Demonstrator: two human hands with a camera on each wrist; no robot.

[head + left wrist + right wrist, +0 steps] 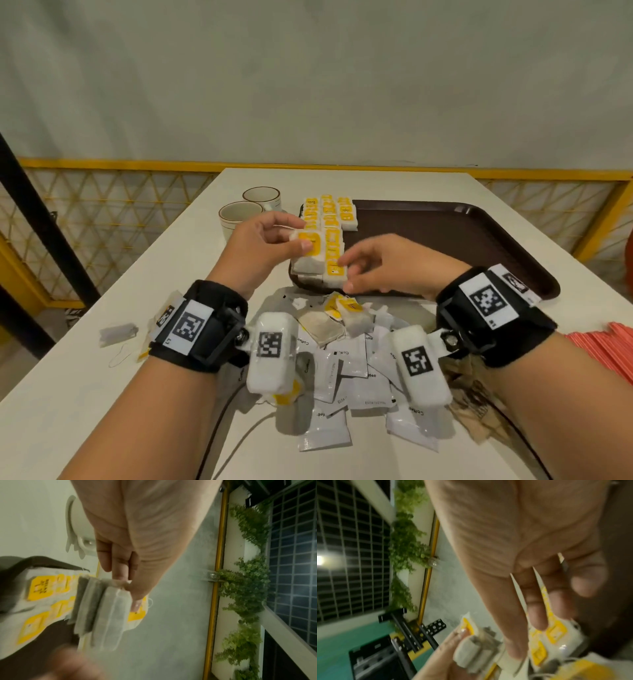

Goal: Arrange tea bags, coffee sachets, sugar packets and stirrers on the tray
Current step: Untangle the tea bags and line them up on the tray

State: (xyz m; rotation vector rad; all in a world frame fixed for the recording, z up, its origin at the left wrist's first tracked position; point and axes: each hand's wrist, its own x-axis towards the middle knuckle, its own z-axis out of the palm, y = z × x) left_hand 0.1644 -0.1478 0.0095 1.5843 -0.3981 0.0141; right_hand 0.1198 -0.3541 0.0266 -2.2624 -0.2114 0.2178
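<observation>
While the left hand (270, 240) is pinching a small stack of tea bags (308, 245) between thumb and fingers, just above the rows (329, 226) already lying along the tray (462, 240) left of the head view's centre, the right hand (387, 265) is hovering at the near end of those rows, fingers loosely curled and fingertips touching the nearest bag (it is gripping nothing that I can make out). From the left wrist view the stack (101, 609) is showing as several soft paper pouches with the thumb pressing on a yellow tag. These bags are looking very light, limp and easy to tear, with strings that could snag, so I judge a flat pinch across the middle of the stack is suiting them better than a hold by tag or string. Coffee sachets (346, 373) are lying heaped low in the frame, looking slick and likely to slide; stirrers (603, 349) are sitting at the right edge.
</observation>
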